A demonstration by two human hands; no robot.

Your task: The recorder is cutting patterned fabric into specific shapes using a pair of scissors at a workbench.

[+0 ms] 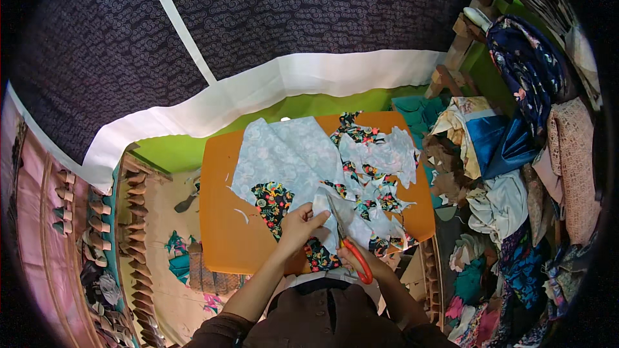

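My left hand (300, 224) is closed on a piece of floral fabric (320, 201), its pale reverse side facing up. In my right hand (351, 259) is a pair of scissors (356, 259) with red handles, the blades lying along the held fabric near its edge. A large sheet of the same fabric (290, 151), pale side mostly up, spreads over the left and middle of the orange table (222, 238). One folded-over corner (274, 203) shows black with bright flowers. Cut scraps (380, 154) are heaped to the right of my hands.
Piles of mixed cloth (503, 200) and a rolled pinkish fabric (570, 174) crowd the right side. Rows of wooden shoe lasts (137, 219) line the left. A dark patterned curtain (309, 13) with a white border hangs beyond the table. Teal scraps (179, 254) lie on the floor.
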